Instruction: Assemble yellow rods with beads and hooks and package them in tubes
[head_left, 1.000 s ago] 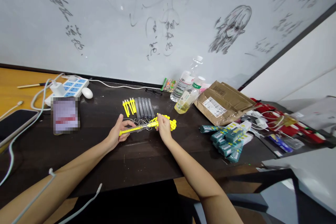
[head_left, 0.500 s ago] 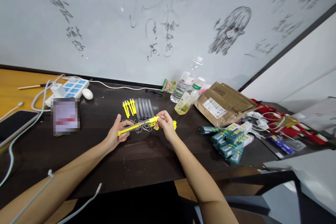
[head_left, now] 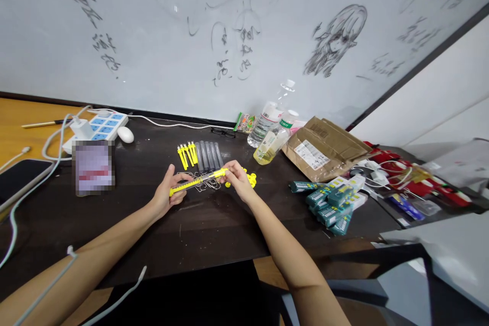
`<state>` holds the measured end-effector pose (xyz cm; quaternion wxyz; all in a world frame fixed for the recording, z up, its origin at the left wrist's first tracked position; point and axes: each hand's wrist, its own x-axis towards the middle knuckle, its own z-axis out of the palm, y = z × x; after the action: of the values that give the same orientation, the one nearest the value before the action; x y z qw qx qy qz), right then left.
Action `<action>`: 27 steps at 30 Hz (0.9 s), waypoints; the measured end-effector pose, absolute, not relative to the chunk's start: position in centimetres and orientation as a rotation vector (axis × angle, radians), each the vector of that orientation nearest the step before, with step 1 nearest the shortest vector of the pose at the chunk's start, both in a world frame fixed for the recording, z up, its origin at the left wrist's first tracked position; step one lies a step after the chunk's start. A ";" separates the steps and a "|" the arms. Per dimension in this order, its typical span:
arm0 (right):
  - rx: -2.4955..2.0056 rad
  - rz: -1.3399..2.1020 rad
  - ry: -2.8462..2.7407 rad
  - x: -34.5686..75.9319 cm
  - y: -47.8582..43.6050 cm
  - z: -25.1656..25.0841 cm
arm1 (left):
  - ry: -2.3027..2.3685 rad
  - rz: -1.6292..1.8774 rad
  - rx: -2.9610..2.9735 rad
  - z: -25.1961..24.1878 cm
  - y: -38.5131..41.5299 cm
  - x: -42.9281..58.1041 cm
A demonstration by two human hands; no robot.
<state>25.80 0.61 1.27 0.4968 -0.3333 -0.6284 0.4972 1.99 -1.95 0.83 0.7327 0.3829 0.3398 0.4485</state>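
Note:
A thin yellow stick-like piece with a clear tube section [head_left: 207, 177] is held slanting between both hands above the table. My left hand [head_left: 170, 191] is closed round its lower yellow end. At the upper yellow end, the fingers of my right hand [head_left: 237, 179] pinch it, partly hiding the tip. Small yellow parts [head_left: 251, 179] lie just beside the right hand. Beneath the piece is a tangle of thin pale wire-like loops [head_left: 209, 185]. Beyond it, several yellow slim parts [head_left: 187, 155] and several clear tubes [head_left: 209, 156] lie in rows.
On the left are a power strip [head_left: 103, 126], a white mouse [head_left: 125, 134], a blurred-out device [head_left: 93, 168] and a phone [head_left: 23, 181]. Bottles [head_left: 269, 146], a brown parcel [head_left: 323, 147] and stacked teal boxes [head_left: 332, 204] stand to the right. Black glasses [head_left: 223, 133] lie near the whiteboard.
Both hands still hold the yellow and clear piece. The right fingers have shifted slightly along its upper end. The whole view has moved a little.

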 end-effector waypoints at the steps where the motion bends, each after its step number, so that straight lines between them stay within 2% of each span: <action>1: -0.796 1.199 -1.529 25.7 0.6 1.3 | 0.757 0.981 0.845 0.9 -2.0 2.0; 18: -0.887 1.106 -1.405 24.5 0.4 0.7 | 0.767 0.969 0.889 0.9 -2.0 2.3; 27: -1.086 0.887 -1.339 24.1 0.4 -0.1 | 0.778 0.943 0.938 0.5 -1.9 2.3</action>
<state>24.08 0.41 -0.12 0.5657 -0.4619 -0.5695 0.3772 2.27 -1.87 0.53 0.7178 0.4239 0.3515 0.4261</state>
